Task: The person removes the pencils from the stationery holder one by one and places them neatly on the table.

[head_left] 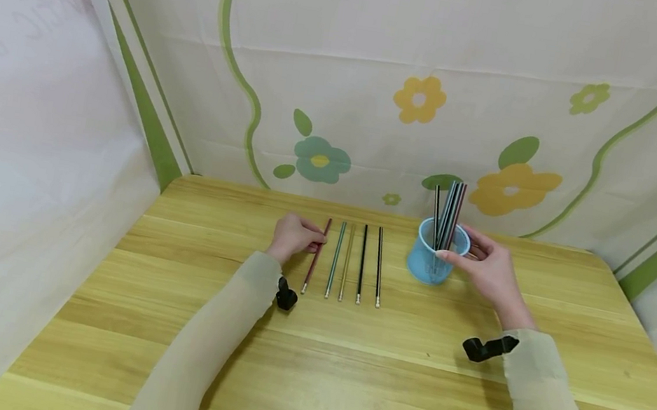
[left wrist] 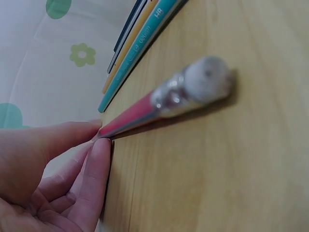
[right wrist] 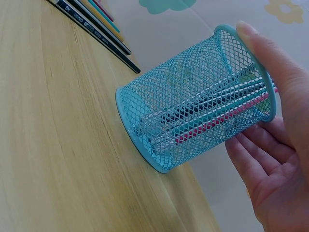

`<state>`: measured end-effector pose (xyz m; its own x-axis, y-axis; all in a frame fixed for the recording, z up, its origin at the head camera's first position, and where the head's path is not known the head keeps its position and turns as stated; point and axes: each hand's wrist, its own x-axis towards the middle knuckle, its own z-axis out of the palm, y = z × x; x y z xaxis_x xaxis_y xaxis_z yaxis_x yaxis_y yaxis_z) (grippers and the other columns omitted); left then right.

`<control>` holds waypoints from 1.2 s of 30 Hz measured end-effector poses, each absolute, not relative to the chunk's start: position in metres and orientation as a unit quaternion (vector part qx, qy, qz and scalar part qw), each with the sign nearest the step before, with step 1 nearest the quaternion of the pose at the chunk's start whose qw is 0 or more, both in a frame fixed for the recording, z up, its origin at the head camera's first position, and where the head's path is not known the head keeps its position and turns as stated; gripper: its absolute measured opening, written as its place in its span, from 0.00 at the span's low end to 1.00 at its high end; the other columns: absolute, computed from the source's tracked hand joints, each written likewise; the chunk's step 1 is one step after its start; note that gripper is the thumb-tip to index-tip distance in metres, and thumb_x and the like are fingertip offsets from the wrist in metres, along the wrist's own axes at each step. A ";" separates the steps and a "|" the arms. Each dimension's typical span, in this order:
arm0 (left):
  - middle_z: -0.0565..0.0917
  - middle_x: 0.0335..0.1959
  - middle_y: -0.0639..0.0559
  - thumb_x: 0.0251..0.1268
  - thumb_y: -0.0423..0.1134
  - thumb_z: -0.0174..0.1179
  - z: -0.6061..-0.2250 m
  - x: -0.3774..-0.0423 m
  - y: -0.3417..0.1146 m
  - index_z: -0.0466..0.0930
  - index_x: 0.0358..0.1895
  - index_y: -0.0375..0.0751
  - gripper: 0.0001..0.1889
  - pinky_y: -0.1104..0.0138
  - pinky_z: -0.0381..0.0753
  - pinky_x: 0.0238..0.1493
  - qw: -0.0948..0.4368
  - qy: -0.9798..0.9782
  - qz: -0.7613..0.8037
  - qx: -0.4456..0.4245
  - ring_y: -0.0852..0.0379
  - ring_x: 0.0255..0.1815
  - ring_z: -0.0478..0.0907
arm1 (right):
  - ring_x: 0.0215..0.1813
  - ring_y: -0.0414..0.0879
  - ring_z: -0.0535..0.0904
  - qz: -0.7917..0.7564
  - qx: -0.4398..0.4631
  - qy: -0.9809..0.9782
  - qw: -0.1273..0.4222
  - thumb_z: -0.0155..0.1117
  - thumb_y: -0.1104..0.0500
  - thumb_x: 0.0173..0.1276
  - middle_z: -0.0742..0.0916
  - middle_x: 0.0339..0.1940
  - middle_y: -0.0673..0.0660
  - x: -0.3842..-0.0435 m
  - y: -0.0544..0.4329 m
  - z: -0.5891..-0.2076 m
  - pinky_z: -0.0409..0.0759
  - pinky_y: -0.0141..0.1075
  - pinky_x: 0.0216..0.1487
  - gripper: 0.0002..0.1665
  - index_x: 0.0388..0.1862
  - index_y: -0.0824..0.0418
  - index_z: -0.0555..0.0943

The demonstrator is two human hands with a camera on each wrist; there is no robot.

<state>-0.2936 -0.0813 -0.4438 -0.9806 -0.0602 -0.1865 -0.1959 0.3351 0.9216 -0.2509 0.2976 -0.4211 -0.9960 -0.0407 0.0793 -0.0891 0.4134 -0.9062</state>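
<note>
My left hand pinches a red pencil between thumb and fingers; its white eraser end faces the camera in the left wrist view. To the right of it a teal pencil, a yellow pencil and two dark pencils lie in a row, erasers toward me. My right hand holds a blue mesh pencil cup by its rim, thumb on the near side and fingers round the far side. Several pencils stand in the cup with their eraser ends down, red and teal among them.
The wooden table ends at a white cloth backdrop printed with flowers and leaves. Cloth walls stand at the left and right too. A black wrist mount sits on the left sleeve, and another on the right.
</note>
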 end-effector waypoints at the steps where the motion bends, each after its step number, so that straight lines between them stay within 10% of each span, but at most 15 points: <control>1: 0.88 0.32 0.41 0.59 0.28 0.74 -0.444 -0.293 -0.081 0.89 0.39 0.29 0.07 0.69 0.87 0.30 0.059 0.814 0.572 -0.078 0.55 0.25 0.86 | 0.69 0.59 0.74 0.540 0.039 -0.841 0.023 0.78 0.46 0.63 0.76 0.71 0.64 -0.251 0.298 -0.421 0.78 0.21 0.52 0.51 0.79 0.59 0.65; 36: 0.88 0.41 0.41 0.61 0.40 0.76 -0.403 -0.290 -0.084 0.87 0.46 0.31 0.17 0.54 0.87 0.49 0.020 0.767 0.641 -0.023 0.39 0.45 0.87 | 0.67 0.60 0.76 0.541 0.050 -0.839 0.034 0.78 0.47 0.64 0.77 0.70 0.66 -0.249 0.295 -0.421 0.79 0.22 0.52 0.50 0.78 0.62 0.66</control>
